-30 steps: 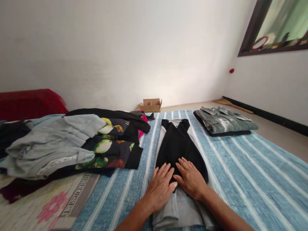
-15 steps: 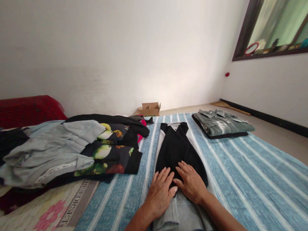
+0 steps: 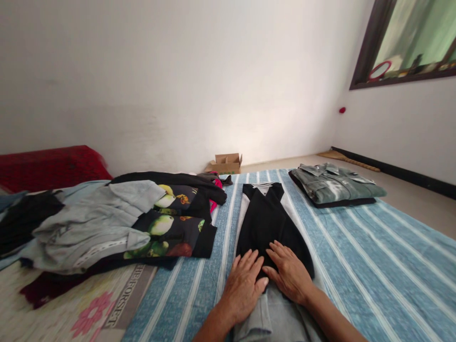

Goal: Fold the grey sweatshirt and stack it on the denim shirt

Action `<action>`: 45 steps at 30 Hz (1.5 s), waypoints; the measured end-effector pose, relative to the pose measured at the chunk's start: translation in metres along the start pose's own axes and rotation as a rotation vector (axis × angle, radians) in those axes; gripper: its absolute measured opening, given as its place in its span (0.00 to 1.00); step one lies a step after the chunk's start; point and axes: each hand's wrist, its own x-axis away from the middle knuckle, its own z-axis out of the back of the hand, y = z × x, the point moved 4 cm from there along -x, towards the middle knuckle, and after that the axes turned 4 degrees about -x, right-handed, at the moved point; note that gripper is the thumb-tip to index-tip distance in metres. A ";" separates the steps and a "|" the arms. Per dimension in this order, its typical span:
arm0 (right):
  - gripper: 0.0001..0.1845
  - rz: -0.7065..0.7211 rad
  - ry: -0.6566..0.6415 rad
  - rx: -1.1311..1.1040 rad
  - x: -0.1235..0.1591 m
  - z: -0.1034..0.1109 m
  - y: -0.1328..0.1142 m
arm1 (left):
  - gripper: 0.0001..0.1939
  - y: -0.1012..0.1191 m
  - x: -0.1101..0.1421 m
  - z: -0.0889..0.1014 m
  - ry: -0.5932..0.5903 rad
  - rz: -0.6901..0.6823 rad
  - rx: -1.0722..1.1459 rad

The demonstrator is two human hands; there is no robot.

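Observation:
A grey shirt with black sleeves (image 3: 267, 213) lies front down or up, I cannot tell which, on the blue striped sheet (image 3: 359, 247). Its black sleeves are crossed over the grey body, and the collar points away from me. My left hand (image 3: 245, 285) rests flat on the lower end of the black part, fingers stretched forward. Beside it, my right hand (image 3: 289, 273) also lies flat on the black cloth with its fingers spread. The thumbs are close together over the grey lower part. Neither hand grips the cloth.
A heap of loose clothes (image 3: 89, 228) spreads on the left, beside a red covered item (image 3: 53, 164). Folded grey garments (image 3: 338, 183) are stacked at the right. A cardboard box (image 3: 228, 164) stands by the wall. A flowered mat (image 3: 89, 308) shows at lower left.
The whole view has shifted slightly, so things appear a little further right. Both hands stay flat on the shirt, which looks unchanged.

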 end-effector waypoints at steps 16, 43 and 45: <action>0.29 0.011 -0.002 0.020 0.001 -0.005 0.004 | 0.26 0.000 0.002 0.002 -0.029 0.038 0.063; 0.28 0.042 0.032 0.010 0.001 -0.008 0.008 | 0.25 0.001 0.003 0.002 0.015 0.049 0.085; 0.28 0.049 0.035 0.009 0.001 -0.007 0.008 | 0.25 0.002 0.003 0.003 0.009 0.053 0.083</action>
